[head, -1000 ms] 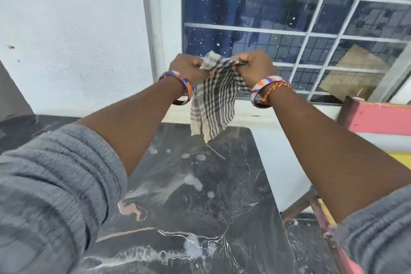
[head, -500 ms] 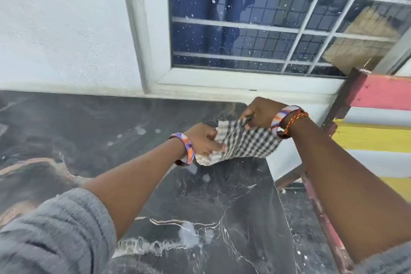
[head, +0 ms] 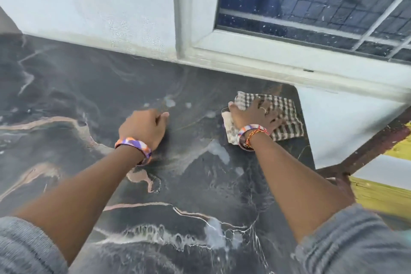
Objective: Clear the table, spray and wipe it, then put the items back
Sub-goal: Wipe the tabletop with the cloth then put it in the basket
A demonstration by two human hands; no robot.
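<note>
one checked cloth (head: pixel 280 115) is the thing to watch: it lies spread flat on the far right corner of the dark marbled table (head: pixel 93 87), just below the window sill (head: pixel 266 58) and close to the table's right edge. the right hand (head: pixel 255 115) presses down on it with fingers splayed and palm flat, so it pins the cloth rather than pinching it. the left hand (head: pixel 143 128) is well apart from the cloth, resting on the bare tabletop in a loose curl, holding nothing and seemingly bracing the person's lean.

pale wet patches (head: pixel 219 151) and small droplets dot the surface between the two hands and nearer the camera, so the spraying looks done and the wiping step looks to be just starting. no items stand on the visible part of the table, which fits the clearing being finished; where those items are kept cannot be seen.

the next move, as i judge it, calls for steady downward pressure from the right hand while the cloth is drawn leftward and toward the body, through the wet patches, in overlapping passes. the cloth sits near the corner, so a stroke that begins outward could push it off the edge. the left hand will need to lift or shift aside once the passes reach it.

beyond the table, a painted bench (head: pixel 382 187) in yellow with a reddish frame stands at the right.
</note>
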